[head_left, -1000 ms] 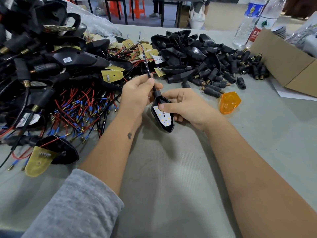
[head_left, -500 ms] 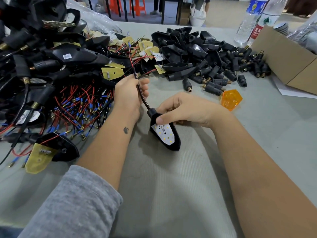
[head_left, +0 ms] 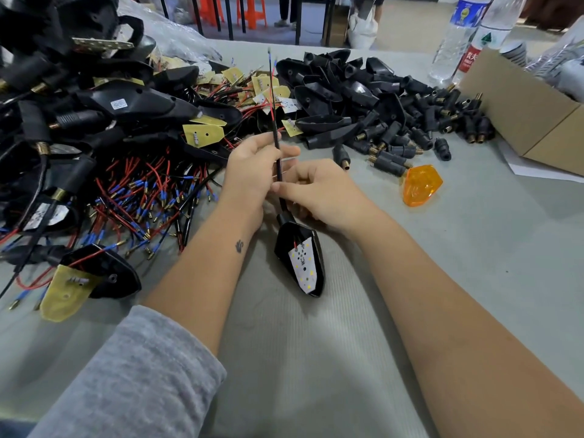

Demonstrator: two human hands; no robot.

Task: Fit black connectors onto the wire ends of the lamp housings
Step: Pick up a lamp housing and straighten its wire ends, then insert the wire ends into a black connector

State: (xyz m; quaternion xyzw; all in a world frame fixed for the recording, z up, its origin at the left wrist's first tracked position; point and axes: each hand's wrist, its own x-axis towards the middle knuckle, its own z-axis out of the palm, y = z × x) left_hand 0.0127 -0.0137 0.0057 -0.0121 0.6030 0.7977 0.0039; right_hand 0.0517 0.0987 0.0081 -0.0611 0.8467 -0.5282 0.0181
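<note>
A black lamp housing (head_left: 311, 245) with a white LED board (head_left: 302, 266) lies on the grey table between my forearms. Its sleeved wire (head_left: 275, 134) runs straight up from the housing, red and black strands showing at the top end. My left hand (head_left: 252, 172) pinches the wire about mid-length. My right hand (head_left: 319, 192) grips the wire lower down, just above the housing's neck. A heap of black connectors (head_left: 407, 134) with brass threaded ends lies behind my right hand.
Finished housings and loose red and blue-tipped wires (head_left: 142, 197) crowd the left. Empty black housings (head_left: 335, 86) are piled at the back centre. An orange lens (head_left: 420, 184) lies to the right. A cardboard box (head_left: 534, 112) and water bottles (head_left: 458, 36) stand at the far right.
The housing has slid nearer to me and its wire now stands straight. My right hand moved from the housing's body up onto the wire; my left hand slid along the wire.
</note>
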